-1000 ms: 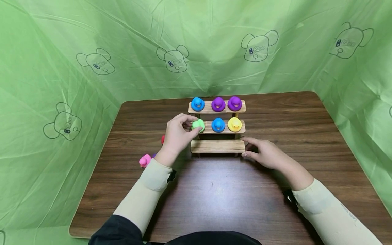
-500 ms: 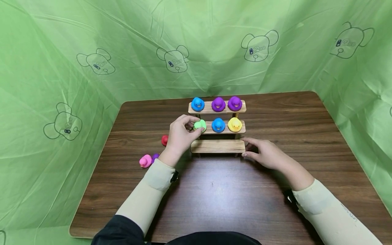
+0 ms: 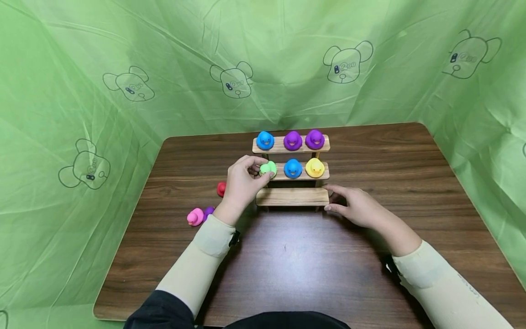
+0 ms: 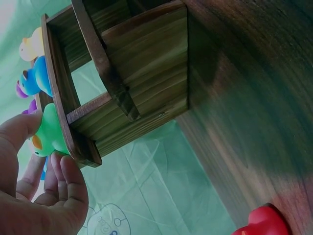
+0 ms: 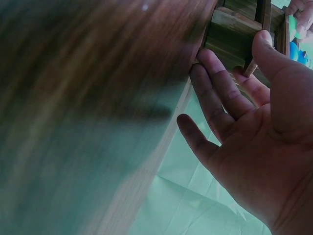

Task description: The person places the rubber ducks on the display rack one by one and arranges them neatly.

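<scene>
Between thumb and fingers, my left hand (image 3: 243, 179) pinches a green rubber duck (image 4: 52, 129) at the left end of the middle step of a three-step wooden display stand (image 3: 291, 196). A blue duck (image 3: 293, 168) and a yellow duck (image 3: 314, 167) sit beside it on that step. Another blue duck (image 3: 265, 140) and two purple ducks (image 3: 292, 140) occupy the top step. The bare bottom step is gripped at its right end by my right hand (image 3: 356, 206), thumb at the front edge and index finger behind; its other fingers (image 5: 193, 134) are spread.
On the table (image 3: 156, 256), left of my left forearm, lie a pink duck (image 3: 195, 217), a purple duck (image 3: 208, 212) partly hidden by the arm, and a red duck (image 3: 221, 188). Green sheeting (image 3: 287, 68) hangs behind and at both sides.
My left hand has shifted slightly right with the green duck, mostly in the first half second. More of the red and purple ducks on the table now shows. The right hand stays put.
</scene>
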A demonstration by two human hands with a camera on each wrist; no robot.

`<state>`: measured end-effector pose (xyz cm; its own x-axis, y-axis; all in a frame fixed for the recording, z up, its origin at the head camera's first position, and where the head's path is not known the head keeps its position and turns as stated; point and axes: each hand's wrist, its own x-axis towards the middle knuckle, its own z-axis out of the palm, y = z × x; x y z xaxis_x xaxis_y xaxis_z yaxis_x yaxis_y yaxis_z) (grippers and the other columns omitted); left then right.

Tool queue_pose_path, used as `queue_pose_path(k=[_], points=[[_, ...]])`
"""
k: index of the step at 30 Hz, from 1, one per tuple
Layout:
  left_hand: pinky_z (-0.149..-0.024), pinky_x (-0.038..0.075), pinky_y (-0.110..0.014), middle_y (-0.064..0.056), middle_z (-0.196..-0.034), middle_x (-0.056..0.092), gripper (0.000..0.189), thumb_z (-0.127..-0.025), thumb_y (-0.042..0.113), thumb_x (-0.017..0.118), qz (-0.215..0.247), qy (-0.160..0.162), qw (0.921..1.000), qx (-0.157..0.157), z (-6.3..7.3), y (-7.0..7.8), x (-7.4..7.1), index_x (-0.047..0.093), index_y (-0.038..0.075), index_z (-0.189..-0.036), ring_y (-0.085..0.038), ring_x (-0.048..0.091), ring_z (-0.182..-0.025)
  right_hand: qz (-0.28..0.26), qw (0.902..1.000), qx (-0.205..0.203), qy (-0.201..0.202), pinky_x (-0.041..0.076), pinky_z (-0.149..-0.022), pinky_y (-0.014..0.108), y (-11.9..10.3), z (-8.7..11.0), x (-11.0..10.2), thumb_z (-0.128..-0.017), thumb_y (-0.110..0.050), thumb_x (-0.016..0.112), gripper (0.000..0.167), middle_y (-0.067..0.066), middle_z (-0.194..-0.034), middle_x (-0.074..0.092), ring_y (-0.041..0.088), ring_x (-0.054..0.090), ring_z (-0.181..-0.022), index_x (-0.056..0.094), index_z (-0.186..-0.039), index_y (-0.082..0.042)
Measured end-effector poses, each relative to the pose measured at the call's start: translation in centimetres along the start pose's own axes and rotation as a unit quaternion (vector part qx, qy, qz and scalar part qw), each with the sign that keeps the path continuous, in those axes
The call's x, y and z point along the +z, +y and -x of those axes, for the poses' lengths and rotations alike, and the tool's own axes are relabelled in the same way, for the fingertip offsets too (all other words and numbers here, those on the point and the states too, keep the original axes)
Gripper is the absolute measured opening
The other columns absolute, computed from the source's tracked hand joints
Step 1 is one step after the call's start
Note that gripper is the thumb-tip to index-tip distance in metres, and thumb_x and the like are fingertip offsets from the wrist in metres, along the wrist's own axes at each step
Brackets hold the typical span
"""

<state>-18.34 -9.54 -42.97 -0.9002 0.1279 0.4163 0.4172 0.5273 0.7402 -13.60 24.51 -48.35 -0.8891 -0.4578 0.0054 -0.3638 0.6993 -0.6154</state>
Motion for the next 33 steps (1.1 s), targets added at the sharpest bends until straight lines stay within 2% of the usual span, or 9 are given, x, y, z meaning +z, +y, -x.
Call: queue_pose_path(k=[9, 23, 29, 33], points=[[-0.072, 0.060, -0.028, 0.001, -0.092, 0.068, 0.028, -0.080, 0.013, 0.093, -0.014, 0.000, 0.9999, 0.009, 0.0, 0.1, 0.0, 0.080, 0.011, -0.105, -0.015, 0.067, -0.078, -0.003, 1.0000, 0.002, -0.001, 0.053, -0.098, 0.055, -0.1, 0.0, 0.0, -0.097, -0.030, 0.079, 0.062, -0.006, -0.101, 0.076, 0.023, 0.072, -0.103, 0.055, -0.150, -0.009], [-0.074, 0.060, -0.029, 0.000, -0.095, 0.069, 0.032, -0.080, 0.013, 0.092, -0.012, 0.003, 0.9996, 0.024, 0.1, 0.0, -0.1, 0.080, 0.008, -0.109, -0.020, 0.069, -0.081, -0.006, 1.0000, 0.002, -0.001, 0.054, -0.097, 0.054, 0.0, 0.0, 0.1, -0.096, -0.031, 0.079, 0.062, -0.007, -0.100, 0.076, 0.022, 0.072, -0.102, 0.055, -0.150, -0.010], [-0.078, 0.059, -0.032, -0.008, -0.100, 0.071, 0.038, -0.078, 0.012, 0.094, -0.005, 0.005, 0.9993, 0.036, 0.0, 0.3, -1.1, 0.078, 0.005, -0.111, -0.022, 0.070, -0.084, -0.004, 1.0000, 0.004, -0.002, 0.053, -0.098, 0.054, -0.1, 0.0, 0.1, -0.097, -0.031, 0.079, 0.063, -0.006, -0.101, 0.075, 0.022, 0.072, -0.103, 0.055, -0.150, -0.010], [-0.081, 0.060, -0.034, -0.007, -0.102, 0.073, 0.037, -0.078, 0.014, 0.095, -0.008, 0.002, 0.9993, 0.038, 0.1, 0.2, -2.2, 0.078, 0.006, -0.110, -0.022, 0.070, -0.086, -0.002, 1.0000, 0.004, -0.001, 0.053, -0.098, 0.055, -0.1, 0.0, 0.0, -0.096, -0.031, 0.079, 0.063, -0.006, -0.101, 0.076, 0.022, 0.072, -0.103, 0.055, -0.150, -0.009]])
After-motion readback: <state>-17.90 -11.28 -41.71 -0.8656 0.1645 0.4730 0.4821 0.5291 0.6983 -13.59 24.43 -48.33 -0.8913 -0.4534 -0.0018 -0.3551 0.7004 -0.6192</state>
